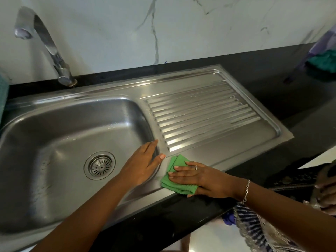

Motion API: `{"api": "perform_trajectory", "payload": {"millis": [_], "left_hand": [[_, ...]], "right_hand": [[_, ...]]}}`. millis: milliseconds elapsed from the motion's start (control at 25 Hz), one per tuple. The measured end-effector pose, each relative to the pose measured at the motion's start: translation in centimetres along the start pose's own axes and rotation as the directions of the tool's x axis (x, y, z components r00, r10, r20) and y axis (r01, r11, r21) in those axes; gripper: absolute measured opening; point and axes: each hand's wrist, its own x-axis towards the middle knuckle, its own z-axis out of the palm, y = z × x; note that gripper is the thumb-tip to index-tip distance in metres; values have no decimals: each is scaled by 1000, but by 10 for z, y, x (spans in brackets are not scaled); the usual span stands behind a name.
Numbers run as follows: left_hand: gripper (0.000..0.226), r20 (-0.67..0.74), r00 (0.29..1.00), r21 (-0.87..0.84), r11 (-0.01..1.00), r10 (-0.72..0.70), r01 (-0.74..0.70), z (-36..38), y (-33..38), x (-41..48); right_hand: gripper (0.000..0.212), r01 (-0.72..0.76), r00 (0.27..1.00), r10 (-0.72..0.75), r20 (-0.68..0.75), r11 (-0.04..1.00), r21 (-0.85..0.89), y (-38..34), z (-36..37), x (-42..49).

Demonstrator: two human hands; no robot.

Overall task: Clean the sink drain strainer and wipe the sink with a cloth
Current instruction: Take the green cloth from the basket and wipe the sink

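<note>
A stainless steel sink (60, 128) fills the left of the head view, with a round slotted drain strainer (99, 165) seated in its floor. A ribbed draining board (203, 113) lies to the right of the basin. A folded green cloth (177, 180) sits on the steel rim at the front of the draining board. My right hand (200, 176) presses flat on the cloth with straight fingers. My left hand (143, 163) rests open on the basin's right rim, just left of the cloth, holding nothing.
A curved chrome tap (45, 46) rises at the back left. Black countertop (300, 95) surrounds the sink under a white marble wall. A teal and purple cloth bundle (323, 59) lies at the far right. Another person's hand (327, 190) shows at the right edge.
</note>
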Motion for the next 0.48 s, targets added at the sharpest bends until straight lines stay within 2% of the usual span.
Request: {"api": "perform_trajectory", "payload": {"millis": [200, 360, 480], "left_hand": [[59, -72, 997, -50, 998, -27, 23, 14, 21, 12], [59, -200, 977, -28, 997, -73, 69, 24, 38, 26], [58, -234, 970, -9, 998, -69, 69, 35, 54, 35]], "right_hand": [[55, -16, 1000, 16, 23, 1000, -4, 43, -9, -37], [56, -40, 998, 40, 39, 999, -23, 76, -16, -64], [56, -65, 997, 66, 35, 998, -27, 100, -20, -87]]}}
